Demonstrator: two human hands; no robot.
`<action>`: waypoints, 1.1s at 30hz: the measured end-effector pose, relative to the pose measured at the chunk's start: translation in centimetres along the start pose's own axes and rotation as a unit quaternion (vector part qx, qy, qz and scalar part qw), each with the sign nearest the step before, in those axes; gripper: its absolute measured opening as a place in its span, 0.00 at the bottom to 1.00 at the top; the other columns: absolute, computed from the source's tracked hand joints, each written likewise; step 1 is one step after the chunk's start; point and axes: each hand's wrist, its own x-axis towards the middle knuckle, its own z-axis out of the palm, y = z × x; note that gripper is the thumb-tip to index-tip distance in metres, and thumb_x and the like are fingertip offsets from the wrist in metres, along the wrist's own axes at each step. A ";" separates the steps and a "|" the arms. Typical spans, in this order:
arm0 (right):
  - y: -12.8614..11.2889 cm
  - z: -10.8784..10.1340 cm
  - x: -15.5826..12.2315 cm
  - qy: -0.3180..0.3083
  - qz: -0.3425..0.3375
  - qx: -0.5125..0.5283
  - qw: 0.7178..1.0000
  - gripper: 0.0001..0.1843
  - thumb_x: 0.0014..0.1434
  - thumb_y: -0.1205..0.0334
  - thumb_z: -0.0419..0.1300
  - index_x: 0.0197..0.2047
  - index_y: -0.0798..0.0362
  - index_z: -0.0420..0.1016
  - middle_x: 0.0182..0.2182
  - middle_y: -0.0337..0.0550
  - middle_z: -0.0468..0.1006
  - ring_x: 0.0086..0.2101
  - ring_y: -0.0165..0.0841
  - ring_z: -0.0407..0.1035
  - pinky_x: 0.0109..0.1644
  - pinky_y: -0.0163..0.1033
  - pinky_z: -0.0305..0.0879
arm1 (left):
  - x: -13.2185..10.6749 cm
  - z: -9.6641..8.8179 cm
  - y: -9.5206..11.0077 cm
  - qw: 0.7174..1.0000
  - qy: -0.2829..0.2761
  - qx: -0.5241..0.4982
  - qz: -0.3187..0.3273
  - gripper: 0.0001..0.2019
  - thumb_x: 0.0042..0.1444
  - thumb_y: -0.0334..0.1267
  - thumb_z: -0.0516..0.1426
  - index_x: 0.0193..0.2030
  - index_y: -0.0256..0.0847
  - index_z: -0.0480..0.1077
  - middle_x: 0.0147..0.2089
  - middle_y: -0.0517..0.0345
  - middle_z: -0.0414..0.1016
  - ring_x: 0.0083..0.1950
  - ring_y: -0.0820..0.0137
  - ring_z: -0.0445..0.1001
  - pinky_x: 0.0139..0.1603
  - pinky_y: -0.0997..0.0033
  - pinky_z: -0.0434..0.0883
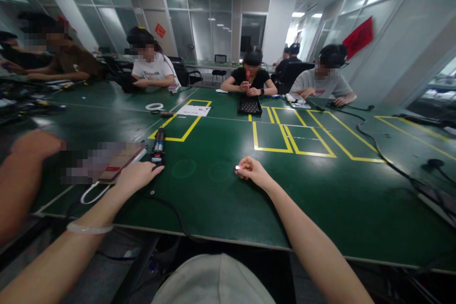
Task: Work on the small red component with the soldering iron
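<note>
My left hand (138, 176) reaches across the left part of the green table, its thumb and fingers at the near end of a black and silver cylindrical tool (158, 145). The tool has a blue band and lies lengthwise; its exact kind is unclear. A dark cable runs from near it toward the table edge. My right hand (251, 171) is closed in a pinch, holding a small shiny white piece (237, 167) just over the table. That piece is too small to name. A phone-like slab (123, 164) with a white cord (89, 194) lies beside my left wrist, partly pixelated.
At far left, another person's bare arm (30, 171) extends over the table (210, 213). Yellow tape outlines (272, 150), a white sheet (194, 110) and a white ring (154, 107) lie farther off. Across sit several people, one behind a black tray (249, 106). Black cables (374, 140) run along the right.
</note>
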 end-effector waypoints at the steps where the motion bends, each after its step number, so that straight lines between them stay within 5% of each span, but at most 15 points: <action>1: -0.1 0.0 0.0 -0.003 0.001 -0.002 1.000 0.17 0.51 0.56 0.65 0.38 0.53 0.64 0.30 0.40 0.78 0.24 0.26 0.68 0.23 0.29 0.58 | 0.2 0.0 0.6 1.000 0.005 -0.003 0.009 0.31 0.59 0.59 0.39 0.42 0.39 0.76 0.45 0.40 0.77 0.47 0.50 0.75 0.44 0.57 0.70; 11: 0.0 -0.1 0.2 0.009 -0.024 -0.045 0.999 0.17 0.51 0.52 0.66 0.37 0.55 0.70 0.24 0.34 0.69 0.22 0.24 0.62 0.24 0.30 0.57 | -1.5 -0.8 10.3 0.995 0.065 -0.014 0.074 0.28 0.62 0.54 0.40 0.37 0.39 0.76 0.39 0.43 0.79 0.42 0.55 0.77 0.43 0.60 0.70; 21: -0.2 -0.5 0.2 0.061 -0.048 -0.130 0.988 0.14 0.52 0.53 0.63 0.37 0.53 0.70 0.25 0.36 0.70 0.23 0.26 0.61 0.28 0.33 0.58 | -5.0 -0.8 18.2 0.967 0.108 -0.061 0.221 0.25 0.63 0.52 0.44 0.32 0.38 0.75 0.36 0.46 0.79 0.37 0.59 0.78 0.37 0.66 0.69; 26: -0.2 -0.8 0.0 0.071 -0.062 -0.186 0.978 0.13 0.54 0.53 0.61 0.38 0.53 0.70 0.25 0.36 0.70 0.24 0.27 0.61 0.29 0.33 0.59 | -6.1 -0.8 20.3 0.950 0.113 -0.079 0.279 0.24 0.64 0.51 0.44 0.32 0.39 0.74 0.36 0.48 0.79 0.37 0.63 0.78 0.37 0.69 0.68; 33: -0.4 -0.4 -0.2 0.043 -0.045 -0.216 0.974 0.09 0.53 0.57 0.61 0.34 0.53 0.69 0.23 0.34 0.70 0.24 0.27 0.63 0.29 0.33 0.58 | -6.6 -0.6 20.1 0.926 0.122 -0.068 0.351 0.24 0.65 0.49 0.43 0.32 0.38 0.73 0.36 0.49 0.79 0.37 0.64 0.77 0.35 0.70 0.68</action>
